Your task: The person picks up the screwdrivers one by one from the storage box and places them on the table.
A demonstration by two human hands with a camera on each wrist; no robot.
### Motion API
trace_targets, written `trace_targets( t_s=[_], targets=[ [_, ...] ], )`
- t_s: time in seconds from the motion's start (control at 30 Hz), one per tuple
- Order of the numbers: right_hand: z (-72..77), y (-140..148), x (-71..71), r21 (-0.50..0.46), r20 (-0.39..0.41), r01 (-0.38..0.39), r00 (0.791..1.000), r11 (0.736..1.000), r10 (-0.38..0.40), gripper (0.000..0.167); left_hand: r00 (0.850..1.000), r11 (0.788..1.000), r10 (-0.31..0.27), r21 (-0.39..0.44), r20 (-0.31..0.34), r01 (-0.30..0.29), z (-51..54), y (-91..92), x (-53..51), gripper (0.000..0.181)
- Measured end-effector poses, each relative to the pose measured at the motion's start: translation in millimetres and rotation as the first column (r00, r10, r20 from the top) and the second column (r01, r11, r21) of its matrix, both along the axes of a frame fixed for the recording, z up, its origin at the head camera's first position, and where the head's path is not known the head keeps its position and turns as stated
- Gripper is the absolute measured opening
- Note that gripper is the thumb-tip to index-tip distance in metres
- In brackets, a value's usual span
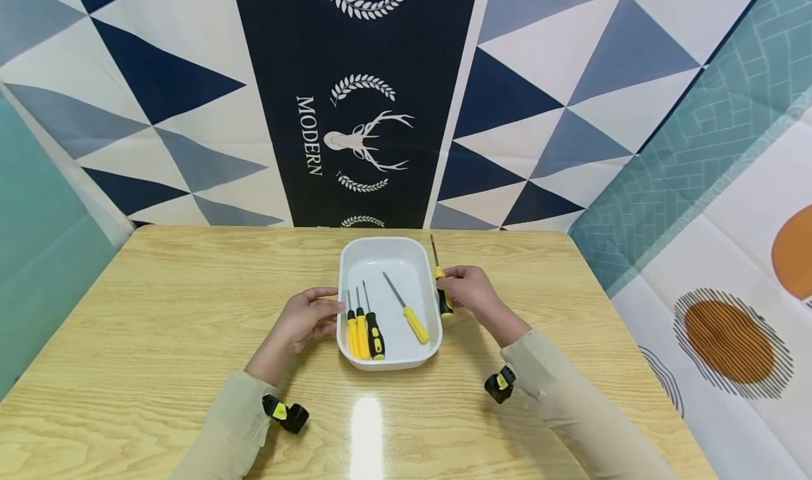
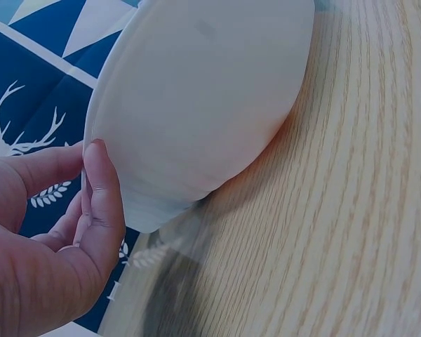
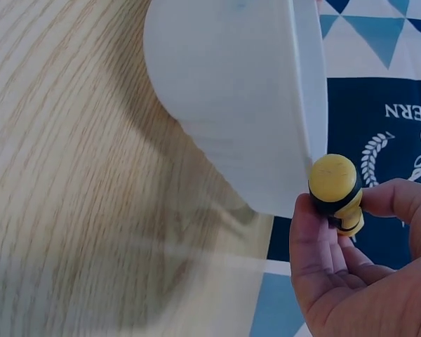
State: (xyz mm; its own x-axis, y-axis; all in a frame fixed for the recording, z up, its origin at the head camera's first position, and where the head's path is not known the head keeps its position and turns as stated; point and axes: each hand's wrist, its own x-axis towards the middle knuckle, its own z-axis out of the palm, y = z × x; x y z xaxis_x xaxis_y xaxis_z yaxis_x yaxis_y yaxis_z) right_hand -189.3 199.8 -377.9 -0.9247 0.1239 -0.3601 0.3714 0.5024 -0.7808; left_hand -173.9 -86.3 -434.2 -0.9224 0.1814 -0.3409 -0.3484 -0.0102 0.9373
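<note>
A white rectangular tray (image 1: 387, 365) is on the wooden table. Along its left side lie two yellow-handled screwdrivers (image 1: 361, 335) and a black-and-yellow one (image 1: 376, 337); another yellow-handled screwdriver (image 1: 415, 323) lies slanted on the right. At the tray's left rim, my left hand (image 1: 306, 319) pinches the edge between thumb and fingers. Just outside the right rim, my right hand (image 1: 471, 290) holds a black-and-yellow screwdriver (image 1: 444, 301) by its handle, tip pointing away from me. The yellow handle end (image 3: 333, 178) faces the right wrist camera; the blade is hidden there.
The wooden table (image 1: 190, 311) stretches out on both sides of the tray. Behind its far edge hangs a patterned cloth (image 1: 355, 198) with triangles and a deer head. Each sleeve carries a small black wrist camera (image 1: 500, 385).
</note>
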Motion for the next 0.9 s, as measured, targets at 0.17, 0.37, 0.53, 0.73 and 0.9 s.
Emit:
trace_targets(
  t_s=[0.17,0.37,0.53,0.73,0.9],
  targets=[
    [-4.0,5.3,0.3,-0.013,0.005,0.003,1.000,1.000,-0.003,0.042,1.000,1.000,0.002,-0.002,0.004,-0.002,0.8,0.0,-0.2,0.048],
    [-8.5,10.1,0.4,-0.014,0.031,0.007,0.999,1.000,-0.007,0.040,1.000,1.000,0.002,-0.006,0.003,-0.002,1.2,-0.2,0.0,0.048],
    [-13.7,14.3,-0.2,-0.004,0.044,0.010,0.999,1.000,-0.009,0.041,1.000,1.000,0.002,-0.011,0.004,-0.002,1.4,-0.6,0.0,0.048],
    [-19.6,19.4,0.9,0.007,0.053,0.009,0.999,1.000,-0.009,0.042,1.000,1.000,0.006,-0.018,0.012,-0.006,2.2,-0.3,0.2,0.047],
    [-24.7,23.0,0.9,0.027,0.065,0.022,0.998,0.999,-0.023,0.043,1.000,1.000,0.004,-0.015,0.010,-0.004,3.4,-0.2,0.4,0.047]
  ],
)
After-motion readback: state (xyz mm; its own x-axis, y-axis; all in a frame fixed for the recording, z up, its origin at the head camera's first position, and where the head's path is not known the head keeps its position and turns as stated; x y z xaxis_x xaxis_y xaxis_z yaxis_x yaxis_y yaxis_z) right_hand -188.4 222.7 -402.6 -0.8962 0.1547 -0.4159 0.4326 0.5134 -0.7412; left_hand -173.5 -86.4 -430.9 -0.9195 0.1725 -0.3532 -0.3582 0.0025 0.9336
